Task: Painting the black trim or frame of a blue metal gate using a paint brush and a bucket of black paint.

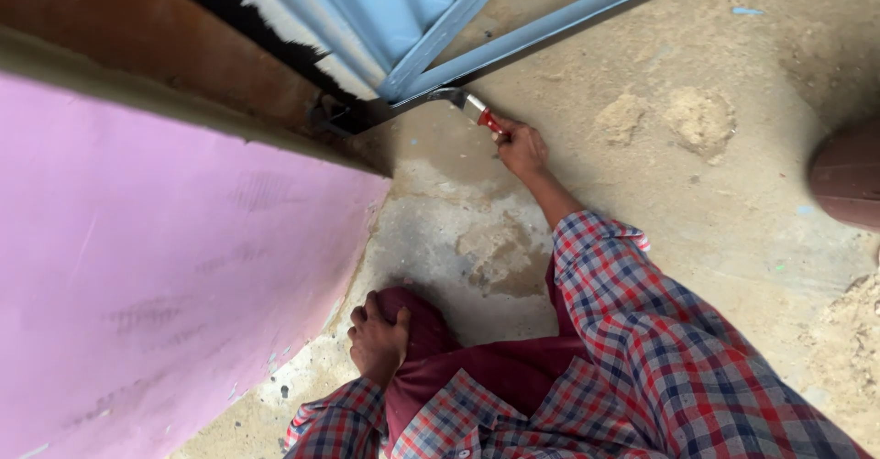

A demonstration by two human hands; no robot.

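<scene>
My right hand (521, 147) reaches forward and grips the red handle of a paintbrush (477, 110). The brush's bristles touch the bottom corner of a blue metal gate (431, 19), on its lower frame bar. My left hand (378, 338) rests on my bent knee, which is covered in maroon cloth (440, 358); its fingers are curled over the knee. Both my sleeves are red, blue and white check.
A pink wall (156, 266) fills the left side, with a brown wall edge (137, 28) above it. The ground is rough concrete (477, 239) with sandy patches (701, 120). A round reddish-brown object (848, 175) sits at the right edge.
</scene>
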